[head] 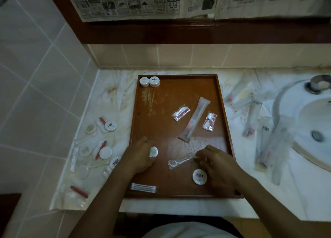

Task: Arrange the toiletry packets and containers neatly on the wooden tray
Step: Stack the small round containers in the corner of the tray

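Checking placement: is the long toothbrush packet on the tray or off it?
On it: the long toothbrush packet lies diagonally on the wooden tray, inside the rim, right of centre.

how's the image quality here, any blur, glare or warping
Head view: dim overall, with dark corners; wide-angle bending curves the tiles and the wooden tray edges; packets by the sink are smeared and soft; a pale sheen streaks the tray's near half; the left hand and right hand are slightly blurred.

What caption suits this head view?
Left hand grips a round container over the wooden tray.
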